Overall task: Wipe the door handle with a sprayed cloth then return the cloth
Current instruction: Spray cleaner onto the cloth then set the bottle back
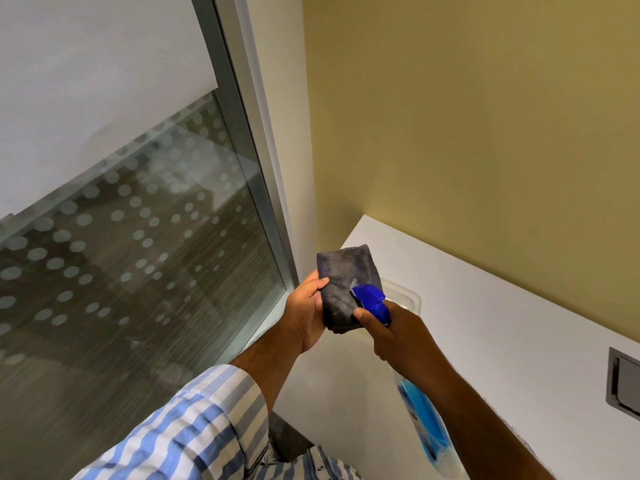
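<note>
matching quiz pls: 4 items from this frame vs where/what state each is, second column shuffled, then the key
Column 1
1. grey cloth
2. spray bottle
3. clear container
4. metal flap

Column 2
A. set into the white counter at the right edge of the view
B. folded, gripped in the left hand
C. on the counter behind the hands, partly hidden
D. in the right hand, blue nozzle aimed at the cloth

Pairs: 1-B, 2-D, 3-C, 4-A
</note>
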### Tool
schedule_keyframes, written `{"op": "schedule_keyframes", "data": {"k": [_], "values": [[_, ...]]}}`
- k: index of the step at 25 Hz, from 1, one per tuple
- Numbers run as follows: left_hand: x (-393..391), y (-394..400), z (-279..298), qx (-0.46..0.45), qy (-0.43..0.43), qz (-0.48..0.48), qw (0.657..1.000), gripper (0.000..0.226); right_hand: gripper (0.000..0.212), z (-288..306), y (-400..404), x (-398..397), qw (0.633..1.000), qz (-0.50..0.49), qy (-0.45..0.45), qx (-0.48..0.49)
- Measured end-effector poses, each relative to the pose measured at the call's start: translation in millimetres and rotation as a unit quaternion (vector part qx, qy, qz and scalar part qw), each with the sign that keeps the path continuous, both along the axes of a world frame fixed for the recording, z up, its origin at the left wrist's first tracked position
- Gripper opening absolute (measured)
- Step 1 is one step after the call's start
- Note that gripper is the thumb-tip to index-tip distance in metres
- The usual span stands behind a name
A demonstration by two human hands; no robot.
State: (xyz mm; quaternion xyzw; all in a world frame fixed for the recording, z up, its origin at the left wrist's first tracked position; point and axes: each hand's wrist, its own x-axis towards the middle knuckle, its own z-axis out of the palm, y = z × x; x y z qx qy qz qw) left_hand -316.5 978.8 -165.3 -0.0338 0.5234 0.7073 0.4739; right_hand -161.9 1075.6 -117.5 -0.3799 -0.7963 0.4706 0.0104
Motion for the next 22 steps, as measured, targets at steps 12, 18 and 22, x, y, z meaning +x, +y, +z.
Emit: {"op": "schedule_keyframes", "data": {"k": [12, 18, 22], "values": [[2.9, -1.3, 3.2, 0.015, -0.015, 0.004, 1.0, 0.039, 0.03, 7.8, 11.6, 0.0, 0.997, -0.046, 0.056, 0.001], [3.0, -5.5, 1.6, 0.023, -0.015, -0.003, 1.0, 0.038, 0.018, 22.3, 35.0, 4.5, 0.975, -0.122, 0.164, -0.086], [2.3, -8.7, -1.4, -0.008, -0.021, 0.015, 1.0, 0.038, 0.028, 37.9, 53.5, -0.1, 0.953, -0.14, 0.251, -0.096]]}}
